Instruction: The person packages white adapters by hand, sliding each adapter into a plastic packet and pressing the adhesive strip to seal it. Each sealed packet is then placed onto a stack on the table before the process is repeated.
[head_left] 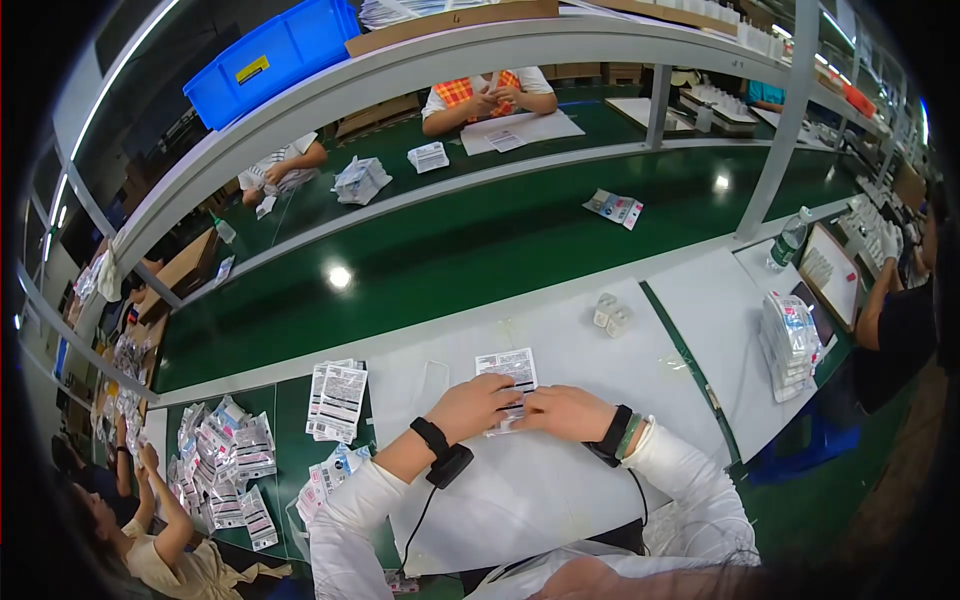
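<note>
A flat white printed packet (518, 362) lies in front of me on the white work surface (560, 510). My left hand (478, 408) covers its left and middle part, fingers bent and closed on it. From the other side my right hand (566, 412) grips its lower right part with curled fingers. The two hands' fingertips nearly meet over the packet, so its middle is hidden. Dark bands with cables circle both wrists. Left of my left arm, several similar printed packets (337, 402) lie stacked, and more packets (335, 472) sit partly behind my forearm.
A pile of silver packets (225, 450) covers the far left. Small clear plastic pieces (611, 315) stand beyond my right hand. A green conveyor belt (420, 270) carries a packet (614, 208). Stacked packets (790, 340) and a bottle (789, 240) stand right. Co-workers sit around.
</note>
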